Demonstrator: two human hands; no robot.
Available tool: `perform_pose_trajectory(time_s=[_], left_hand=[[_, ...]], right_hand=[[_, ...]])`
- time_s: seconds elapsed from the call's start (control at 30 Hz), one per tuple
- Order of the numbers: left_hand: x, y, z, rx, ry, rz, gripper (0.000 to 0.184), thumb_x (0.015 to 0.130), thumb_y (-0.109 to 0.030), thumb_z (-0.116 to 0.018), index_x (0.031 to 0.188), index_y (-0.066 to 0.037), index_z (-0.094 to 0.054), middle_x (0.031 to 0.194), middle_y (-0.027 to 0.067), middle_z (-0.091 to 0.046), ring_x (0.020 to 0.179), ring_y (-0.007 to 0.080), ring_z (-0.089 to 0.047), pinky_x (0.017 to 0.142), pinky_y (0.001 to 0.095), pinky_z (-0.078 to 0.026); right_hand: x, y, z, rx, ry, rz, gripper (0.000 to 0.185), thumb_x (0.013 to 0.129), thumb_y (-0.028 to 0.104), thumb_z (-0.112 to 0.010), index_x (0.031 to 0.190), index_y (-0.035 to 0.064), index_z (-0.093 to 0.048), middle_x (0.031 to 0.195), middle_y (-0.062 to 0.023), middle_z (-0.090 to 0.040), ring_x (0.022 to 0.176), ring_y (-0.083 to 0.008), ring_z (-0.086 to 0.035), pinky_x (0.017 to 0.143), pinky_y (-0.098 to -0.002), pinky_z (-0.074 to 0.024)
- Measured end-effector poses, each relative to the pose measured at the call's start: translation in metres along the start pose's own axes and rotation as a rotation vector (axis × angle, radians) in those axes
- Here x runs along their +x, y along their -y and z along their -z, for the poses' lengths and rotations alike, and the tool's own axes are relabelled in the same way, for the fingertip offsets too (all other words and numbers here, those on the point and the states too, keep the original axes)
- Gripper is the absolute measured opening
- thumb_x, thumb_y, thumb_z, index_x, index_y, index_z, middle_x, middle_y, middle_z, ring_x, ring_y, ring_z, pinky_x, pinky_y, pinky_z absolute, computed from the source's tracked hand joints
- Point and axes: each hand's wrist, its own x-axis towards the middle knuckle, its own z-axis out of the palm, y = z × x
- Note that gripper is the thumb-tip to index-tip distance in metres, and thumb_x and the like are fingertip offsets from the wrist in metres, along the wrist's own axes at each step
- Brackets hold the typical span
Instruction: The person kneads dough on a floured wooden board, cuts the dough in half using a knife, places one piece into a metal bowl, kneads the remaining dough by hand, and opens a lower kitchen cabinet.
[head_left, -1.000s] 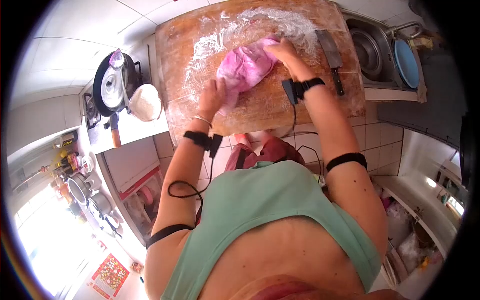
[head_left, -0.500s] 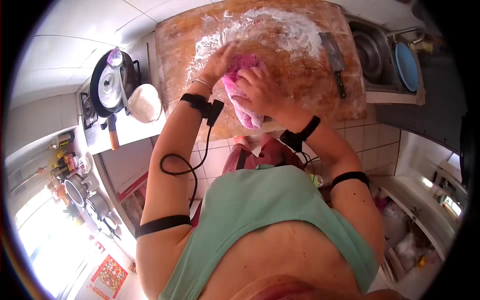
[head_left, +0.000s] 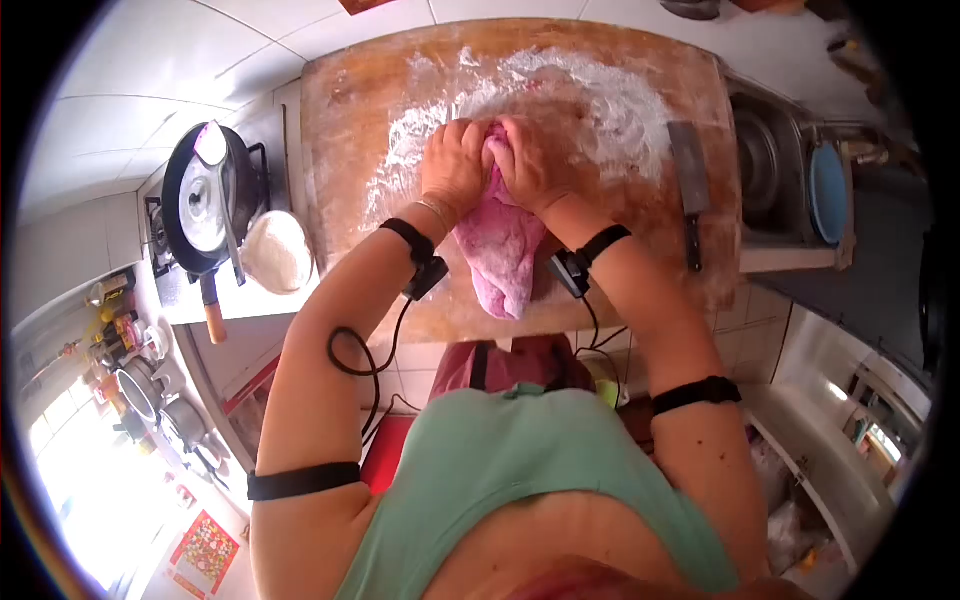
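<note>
A long lump of pink dough (head_left: pixel 497 250), dusted with flour, lies on a wooden board (head_left: pixel 350 110) and points toward my body. My left hand (head_left: pixel 455 165) grips the far end from the left, its fingers curled over the top. From the other side my right hand (head_left: pixel 527 165) presses on the same end, fingers bent around the dough. The two hands sit close together with a strip of pink showing between them. White flour (head_left: pixel 625 110) is spread in an arc beyond and beside the hands.
A cleaver (head_left: pixel 690 180) lies on the board's right side. At the left, a black wok (head_left: pixel 180 190) with a lid stands on the stove, beside a bowl of flour (head_left: pixel 278 255). A sink (head_left: pixel 765 170) with a blue basin (head_left: pixel 828 190) is at the right.
Both hands now press together on the dough's far end; earlier the left was raised beside it. The dough looks longer and wider toward my body. The camera view has shifted.
</note>
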Motion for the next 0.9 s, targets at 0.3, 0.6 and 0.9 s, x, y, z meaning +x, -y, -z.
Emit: perform_pose_trajectory(time_s=[0.3, 0.6, 0.9], left_hand=[[0.052, 0.043, -0.004, -0.291, 0.19, 0.077, 0.041, 0.111, -0.033, -0.045, 0.139, -0.003, -0.051, 0.099, 0.0258, -0.074, 0.089, 0.0455, -0.073, 0.075, 0.0511, -0.06], [-0.07, -0.05, 0.042, -0.081, -0.031, -0.158, 0.039, 0.1, -0.028, -0.059, 0.132, -0.009, -0.068, 0.135, 0.012, -0.067, 0.137, 0.0333, -0.055, 0.118, 0.0524, -0.038], [0.035, 0.007, -0.009, 0.087, -0.093, 0.173, 0.028, 0.105, -0.03, -0.055, 0.107, -0.01, -0.073, 0.1, 0.0178, -0.073, 0.092, 0.0385, -0.07, 0.085, 0.049, -0.057]], right_hand=[[0.036, 0.009, 0.025, 0.087, 0.145, -0.157, 0.028, 0.105, 0.034, -0.064, 0.103, 0.0069, -0.07, 0.086, -0.0203, -0.069, 0.086, -0.039, -0.07, 0.077, -0.0481, -0.0545], [-0.075, 0.081, 0.065, -0.082, 0.005, 0.14, 0.059, 0.101, 0.042, -0.065, 0.138, -0.0024, -0.057, 0.134, -0.0243, -0.06, 0.122, -0.043, -0.057, 0.106, -0.0534, -0.044], [0.026, -0.007, -0.007, -0.063, -0.071, 0.051, 0.025, 0.103, 0.031, -0.06, 0.107, 0.0082, -0.069, 0.103, -0.0137, -0.072, 0.098, -0.0366, -0.068, 0.086, -0.0521, -0.05]])
